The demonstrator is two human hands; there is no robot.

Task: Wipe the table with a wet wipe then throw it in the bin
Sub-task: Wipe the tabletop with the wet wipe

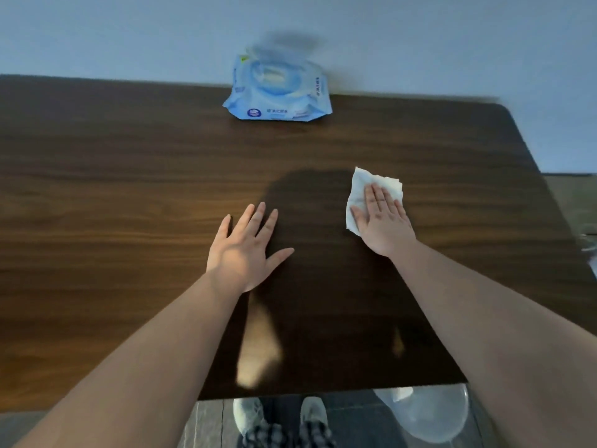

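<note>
1. Right hand lies flat, fingers together, pressing the wipe onto the table.
2. Left hand rests flat on the table, fingers spread, holding nothing.
3. Wipe pack sits at the far edge.

Wipe flat on the table
White, crumpled, spread right of centre, pressed under the right hand; table dark wood grain, glossy; clear bin below its near edge.
</note>
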